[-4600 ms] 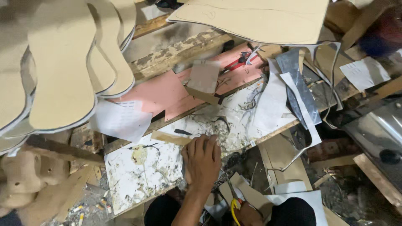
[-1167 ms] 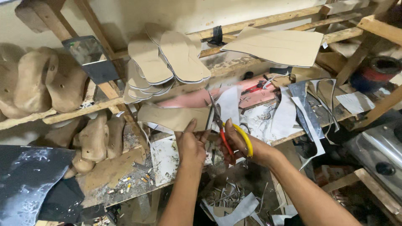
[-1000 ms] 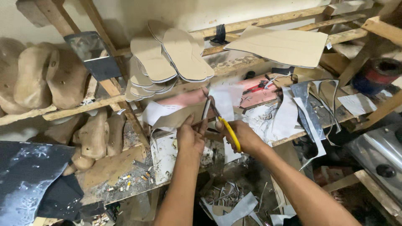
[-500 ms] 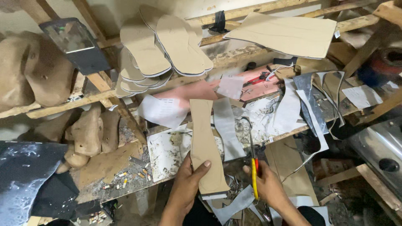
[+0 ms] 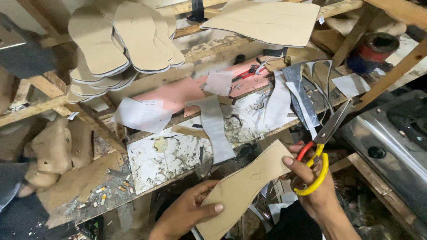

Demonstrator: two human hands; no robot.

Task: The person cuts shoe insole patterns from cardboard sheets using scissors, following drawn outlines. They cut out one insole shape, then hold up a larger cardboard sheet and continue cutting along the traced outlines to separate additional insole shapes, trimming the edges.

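Right now my left hand [image 5: 187,215] pinches the lower end of the tan cardboard sole piece [image 5: 247,186], which slants up to my right hand [image 5: 311,186]; that hand grips yellow-handled scissors [image 5: 318,160], thumb touching the piece's upper edge, below the cluttered workbench [image 5: 169,155].

Matt cardboard sole [image 5: 249,186], shiny metal scissors [image 5: 322,146]

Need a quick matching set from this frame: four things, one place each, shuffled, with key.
1. scissors
2. cardboard piece
3. stack of insoles
4. red can

A. upper right, by a wooden beam
B. in the left hand
C. upper left, on the rack
D. in the right hand

Pairs: 1-D, 2-B, 3-C, 4-A
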